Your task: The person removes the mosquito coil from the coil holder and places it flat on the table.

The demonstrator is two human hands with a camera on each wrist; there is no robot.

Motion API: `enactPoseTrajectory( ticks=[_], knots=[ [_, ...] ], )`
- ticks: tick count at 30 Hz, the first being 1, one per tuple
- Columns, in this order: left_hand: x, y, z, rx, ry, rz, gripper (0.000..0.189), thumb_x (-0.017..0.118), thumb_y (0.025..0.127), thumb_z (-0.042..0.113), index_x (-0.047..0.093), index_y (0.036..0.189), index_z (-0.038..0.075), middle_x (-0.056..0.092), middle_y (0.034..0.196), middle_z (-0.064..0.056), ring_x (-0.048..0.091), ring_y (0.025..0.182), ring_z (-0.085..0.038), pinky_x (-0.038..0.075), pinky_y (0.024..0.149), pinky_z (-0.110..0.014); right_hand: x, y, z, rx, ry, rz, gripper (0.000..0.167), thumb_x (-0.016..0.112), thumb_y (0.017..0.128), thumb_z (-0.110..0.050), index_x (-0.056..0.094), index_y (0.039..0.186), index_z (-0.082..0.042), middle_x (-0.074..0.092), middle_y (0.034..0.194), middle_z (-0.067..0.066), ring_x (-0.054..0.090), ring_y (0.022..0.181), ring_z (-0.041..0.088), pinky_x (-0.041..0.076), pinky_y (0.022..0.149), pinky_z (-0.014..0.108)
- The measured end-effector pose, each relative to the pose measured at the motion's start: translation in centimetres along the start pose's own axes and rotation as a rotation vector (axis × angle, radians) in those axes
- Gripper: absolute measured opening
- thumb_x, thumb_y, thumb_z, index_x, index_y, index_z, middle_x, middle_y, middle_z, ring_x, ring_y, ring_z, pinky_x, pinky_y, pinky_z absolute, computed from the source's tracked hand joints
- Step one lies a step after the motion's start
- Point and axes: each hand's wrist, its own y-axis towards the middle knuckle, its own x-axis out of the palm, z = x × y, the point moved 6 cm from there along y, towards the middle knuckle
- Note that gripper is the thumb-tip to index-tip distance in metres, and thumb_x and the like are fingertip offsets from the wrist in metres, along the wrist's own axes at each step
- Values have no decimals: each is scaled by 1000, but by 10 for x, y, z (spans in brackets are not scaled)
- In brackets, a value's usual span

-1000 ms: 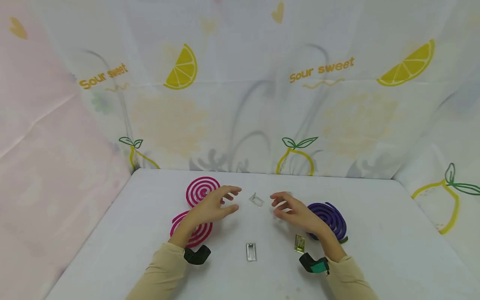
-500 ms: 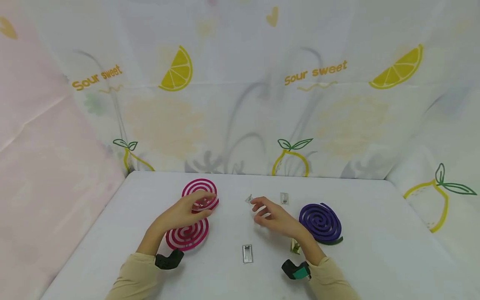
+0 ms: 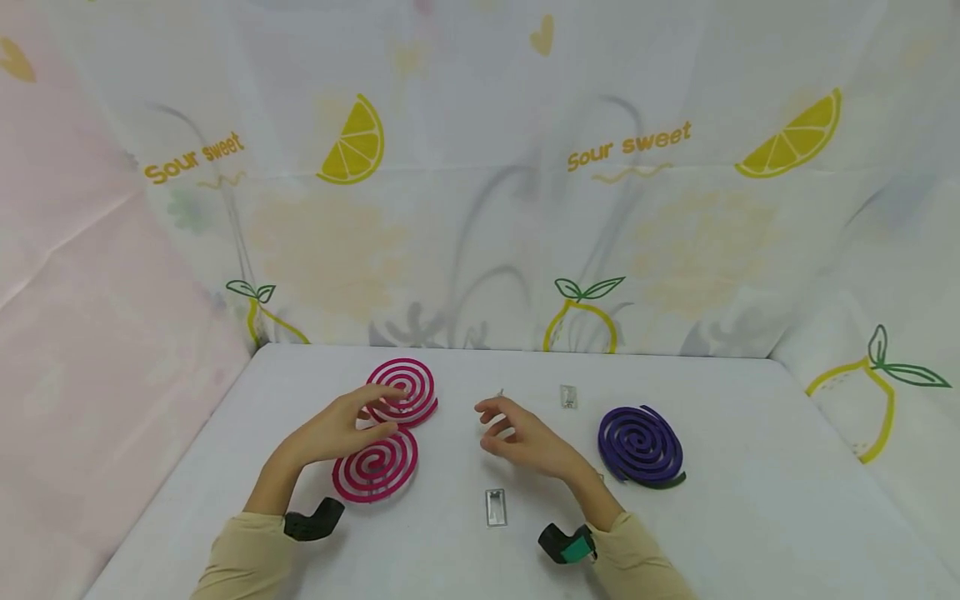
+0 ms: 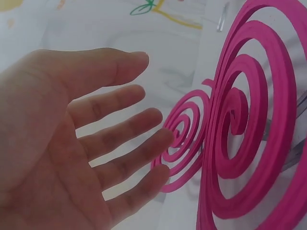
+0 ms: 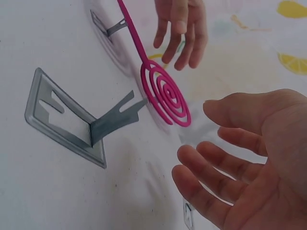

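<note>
Two pink mosquito coils [image 3: 408, 363] [image 4: 280, 96] lie one behind the other on the left half of the table, raised on metal stands. My left hand [image 3: 333, 429] hovers over them, fingers spread loosely, holding nothing; it covers part of both coils in the head view. To the right, my right hand [image 3: 528, 440] is in the air with its fingers loosely bent and nothing between them. Beneath it in the right wrist view, a metal coil stand [image 5: 115, 125] lies flat with its forked prong bent up. That same kind of stand [image 3: 496, 507] shows near the front middle.
A purple mosquito coil [image 3: 640, 442] lies right of my right hand, a dark green one partly under it. Another small metal stand [image 3: 568, 397] lies at the back. A patterned cloth [image 3: 465, 208] hangs behind the white table [image 3: 750, 467].
Both hands have moved left. My left hand has drawn away from the middle to over the pink coils. My right hand and forearm now hide most of a back stand and the gold-coloured stand.
</note>
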Motion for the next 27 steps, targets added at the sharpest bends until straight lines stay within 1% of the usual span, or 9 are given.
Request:
enactPoseTrajectory(
  ticks=[3, 6, 13, 20, 24, 27],
  knots=[
    [-4, -4, -4, -14, 8, 3, 47, 67, 87, 27, 52, 131, 16, 60, 119, -9, 57, 107, -27, 50, 89, -47, 5, 3, -1, -25, -6, -11, 49, 60, 93, -21, 42, 134, -2, 52, 122, 19, 58, 106, 25, 51, 86, 32],
    [-8, -8, -7, -25, 0, 6, 46, 66, 88, 27, 52, 131, 15, 59, 119, -10, 57, 109, -29, 50, 90, -50, 10, 5, -5, -27, -6, -19, 50, 61, 92, -23, 42, 134, -3, 52, 123, 19, 58, 106, 23, 51, 86, 29],
    [-12, -13, -14, -56, -14, 4, 48, 65, 89, 24, 51, 132, 10, 58, 124, -10, 57, 112, -29, 49, 91, -48, 19, 13, -7, 28, 32, -45, 51, 61, 92, -22, 41, 136, -6, 52, 125, 15, 57, 108, 21, 49, 86, 27],
    [-12, -18, -22, -78, -47, -41, 50, 63, 90, 30, 49, 132, 8, 56, 127, -13, 56, 114, -32, 48, 93, -49, 27, 17, -9, 47, 43, -70, 52, 62, 91, -21, 41, 137, -7, 52, 125, 14, 58, 107, 20, 49, 89, 26],
    [-12, -21, -26, -83, -52, -64, 49, 62, 91, 31, 49, 132, 8, 56, 129, -12, 56, 115, -32, 48, 93, -49, 30, 20, -14, 36, 46, -76, 52, 62, 91, -21, 41, 137, -6, 52, 125, 15, 58, 108, 21, 49, 89, 26],
    [-13, -24, -31, -93, -52, -73, 48, 62, 91, 31, 50, 132, 10, 56, 130, -11, 56, 115, -31, 48, 93, -50, 34, 23, -18, 25, 47, -81, 52, 61, 92, -20, 41, 137, -6, 52, 125, 16, 58, 108, 21, 49, 89, 25]
  ],
)
